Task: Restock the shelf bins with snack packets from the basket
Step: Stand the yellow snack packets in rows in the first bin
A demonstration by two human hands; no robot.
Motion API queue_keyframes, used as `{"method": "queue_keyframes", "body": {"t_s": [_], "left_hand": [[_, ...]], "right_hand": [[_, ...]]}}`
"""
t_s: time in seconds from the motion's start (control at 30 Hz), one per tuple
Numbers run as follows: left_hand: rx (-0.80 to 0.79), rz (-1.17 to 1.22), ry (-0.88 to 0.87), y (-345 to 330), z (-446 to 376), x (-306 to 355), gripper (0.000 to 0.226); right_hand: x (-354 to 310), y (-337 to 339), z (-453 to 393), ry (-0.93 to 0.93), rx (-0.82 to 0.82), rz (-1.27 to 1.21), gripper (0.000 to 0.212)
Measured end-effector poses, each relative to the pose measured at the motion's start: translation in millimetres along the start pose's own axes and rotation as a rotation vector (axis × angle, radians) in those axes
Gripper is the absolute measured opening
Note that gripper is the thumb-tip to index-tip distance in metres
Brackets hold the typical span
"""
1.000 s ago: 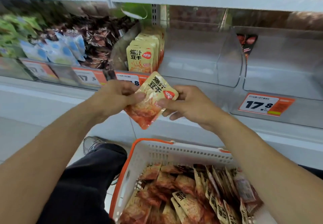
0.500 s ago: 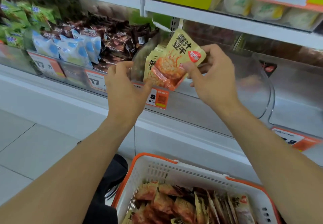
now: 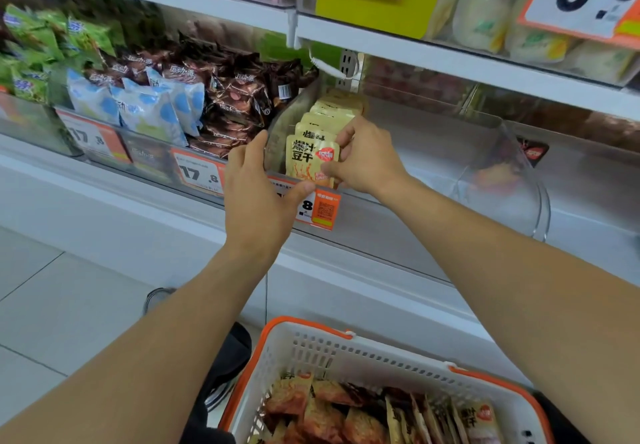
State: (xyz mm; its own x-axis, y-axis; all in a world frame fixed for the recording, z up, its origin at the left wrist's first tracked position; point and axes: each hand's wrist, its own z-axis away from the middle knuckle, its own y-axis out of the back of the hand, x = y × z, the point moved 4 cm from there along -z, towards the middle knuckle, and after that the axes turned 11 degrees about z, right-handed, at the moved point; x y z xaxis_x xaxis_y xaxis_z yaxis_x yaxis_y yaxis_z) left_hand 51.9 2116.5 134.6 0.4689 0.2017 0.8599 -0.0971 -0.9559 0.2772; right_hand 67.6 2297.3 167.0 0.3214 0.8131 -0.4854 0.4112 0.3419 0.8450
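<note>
One light, floppy snack packet (image 3: 310,161) sits pinched by its right edge in your right hand (image 3: 367,163), so hold edges gently while your left hand (image 3: 258,198), fingers loosely spread, steadies the bin (image 3: 485,153).

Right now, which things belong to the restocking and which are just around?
Job: yellow tofu snack packet pinched by right hand; left hand; clear plastic bin; white orange-rimmed basket.
Around: brown packets; blue-white packets; green packets.

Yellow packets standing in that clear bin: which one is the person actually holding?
The frontmost packet, pinched by the right hand. The others stand untouched in a row behind it.
</note>
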Motion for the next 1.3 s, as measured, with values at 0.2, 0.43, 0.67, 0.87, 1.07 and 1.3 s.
{"method": "queue_keyframes", "body": {"t_s": [0.2,0.43,0.67,0.87,1.07,1.3], "left_hand": [[0.004,0.018,-0.004,0,-2,-3,0.091],[0.006,0.027,-0.012,-1,-2,-4,0.090],[-0.012,0.029,-0.004,-1,-1,-6,0.090],[-0.042,-0.084,-0.036,0,5,-1,0.087],[0.075,-0.124,-0.276,1,45,17,0.039],[-0.744,-0.378,0.295,-51,223,-95,0.030]], "right_hand": [[4,-1,1,-0.027,0.050,0.005,0.043],[3,-4,5,-0.005,0.070,0.143,0.036],[2,-1,6,-0.029,0.067,0.135,0.042],[-5,28,32,0.007,0.146,0.137,0.034],[8,36,132,0.212,0.274,-0.084,0.014],[114,-82,245,0.072,-0.888,0.318,0.036]]}}
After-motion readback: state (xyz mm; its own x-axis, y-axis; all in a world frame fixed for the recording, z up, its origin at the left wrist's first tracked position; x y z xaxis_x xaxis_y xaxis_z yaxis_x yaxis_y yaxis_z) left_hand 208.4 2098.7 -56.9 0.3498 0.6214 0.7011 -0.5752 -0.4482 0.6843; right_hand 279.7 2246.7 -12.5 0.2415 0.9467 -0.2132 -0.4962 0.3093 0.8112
